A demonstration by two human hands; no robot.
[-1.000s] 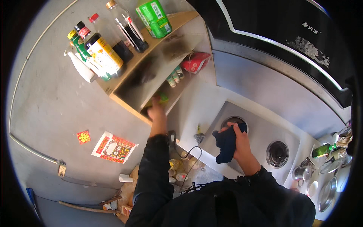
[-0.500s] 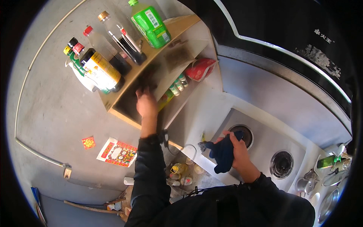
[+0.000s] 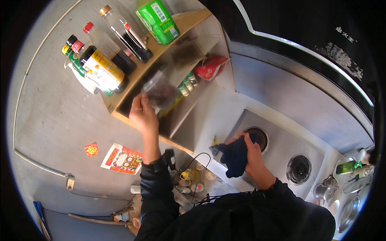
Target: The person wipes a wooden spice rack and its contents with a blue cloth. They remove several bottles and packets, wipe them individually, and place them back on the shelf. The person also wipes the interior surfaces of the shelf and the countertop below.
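My left hand pinches the edge of a see-through plastic bag with something dark in it. The bag is blurred, and its contents are too unclear to name. It hangs at the front of the wooden wall shelf, before the upper compartment. In my right hand is a bunched dark blue cloth, held above the left side of the cooktop. Small green-capped shakers and a red packet sit in the shelf, to the right of the bag.
Sauce bottles and a green jug stand on the shelf's top. Overhead at the right is a black range hood. Bottles and jars crowd below the counter's left edge. Pots and a metal basin lie far right.
My left hand has come out of the shelf's upper compartment with the plastic bag and turned slightly toward the left. The right hand still grips the cloth, nearly in place.
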